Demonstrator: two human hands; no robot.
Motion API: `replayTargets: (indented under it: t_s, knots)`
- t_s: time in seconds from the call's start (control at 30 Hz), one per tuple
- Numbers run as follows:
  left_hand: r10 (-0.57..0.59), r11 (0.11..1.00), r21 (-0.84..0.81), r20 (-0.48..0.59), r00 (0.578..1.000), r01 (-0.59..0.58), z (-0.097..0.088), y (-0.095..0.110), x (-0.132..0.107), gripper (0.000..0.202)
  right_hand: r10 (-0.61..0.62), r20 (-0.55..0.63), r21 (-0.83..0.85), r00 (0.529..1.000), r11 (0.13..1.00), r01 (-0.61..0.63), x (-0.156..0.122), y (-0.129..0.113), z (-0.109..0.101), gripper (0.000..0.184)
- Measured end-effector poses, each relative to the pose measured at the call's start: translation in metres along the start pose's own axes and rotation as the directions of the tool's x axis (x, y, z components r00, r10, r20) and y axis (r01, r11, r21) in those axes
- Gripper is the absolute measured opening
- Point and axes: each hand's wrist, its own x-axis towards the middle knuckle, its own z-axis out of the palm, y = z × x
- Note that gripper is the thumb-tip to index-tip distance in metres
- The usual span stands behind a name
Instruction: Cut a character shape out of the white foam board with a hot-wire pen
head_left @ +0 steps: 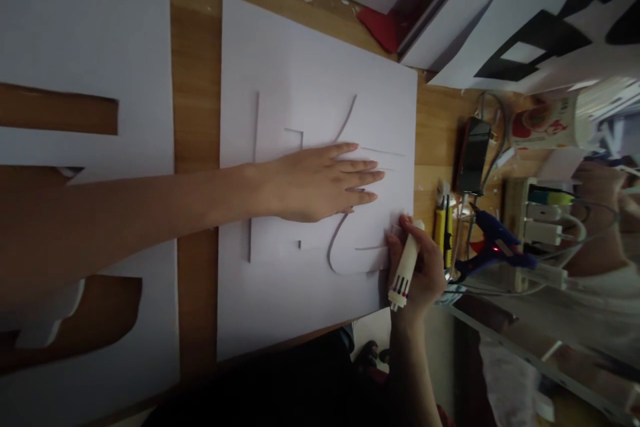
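Resting our left hand (320,183) flat on the white sheet (300,67), palm down, we have its fingers stretched out and slightly parted. Beneath it lies a white cut-out shape (350,250) with straight and curved edges, set on the sheet, which itself lies on the wooden table (195,320). Our right hand (420,260) has its fingers curled around a thick multicolour pen (407,263) at the sheet's edge — the end with the coloured sliders points back toward us. Whether those fingertips press on the sheet, we cannot tell.

Just beyond that hand we see a yellow cutter (443,233), then a blue glue gun (500,240) with a red light glowing. Near them lies a dark phone (474,155) beside some cables, with a white cup (550,123) with red print farther off. Under our left forearm is a large white board (125,27) with openings cut through it — bare wood shows inside.
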Motion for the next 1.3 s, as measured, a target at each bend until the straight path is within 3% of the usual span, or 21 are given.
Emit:
replayTargets:
  t_s: [0.17,0.4,0.5,0.6,0.73,0.87,1.0,1.2,1.3]
  knots:
    - [0.005,0.998,0.067,0.044,0.999,-0.008,-0.001,0.000,0.000,0.046,-0.019,-0.038,0.012,0.999,1.000,0.019,-0.002,0.001,0.001,0.034]
    - [-0.015,0.999,0.038,0.071,0.997,0.012,-0.002,0.000,0.000,0.046,-0.042,-0.064,-0.060,0.997,0.997,0.038,-0.005,-0.002,-0.001,0.027]
    - [-0.005,1.000,0.013,0.053,0.999,0.004,0.000,-0.001,-0.001,0.045,-0.083,-0.206,-0.079,0.975,0.995,0.068,-0.003,-0.008,0.000,0.022]
    - [0.016,0.999,-0.029,-0.007,1.000,-0.016,0.002,-0.003,-0.001,0.044,-0.135,-0.375,-0.053,0.917,0.991,0.124,-0.004,-0.012,-0.002,0.018]
    - [0.006,1.000,-0.005,0.011,1.000,-0.006,0.003,-0.004,-0.001,0.043,-0.147,-0.438,-0.079,0.887,0.989,0.125,-0.014,-0.011,-0.008,0.013]
    - [0.022,0.998,0.057,0.011,1.000,-0.023,0.005,-0.004,-0.001,0.045,-0.024,-0.406,-0.095,0.913,0.995,-0.017,-0.029,-0.004,-0.012,0.011]
    - [0.028,0.994,0.109,0.022,0.999,-0.031,0.006,-0.004,-0.001,0.048,0.146,-0.445,-0.081,0.883,0.976,-0.202,-0.036,-0.001,-0.011,0.011]
    - [0.017,0.972,0.233,0.048,0.999,-0.028,0.005,-0.002,0.000,0.050,0.271,-0.352,0.030,0.896,0.960,-0.279,-0.033,-0.002,-0.012,0.015]
    - [0.015,0.959,0.282,0.076,0.997,-0.036,0.003,-0.001,0.001,0.051,0.271,-0.319,0.067,0.908,0.962,-0.264,-0.033,0.000,-0.014,0.016]
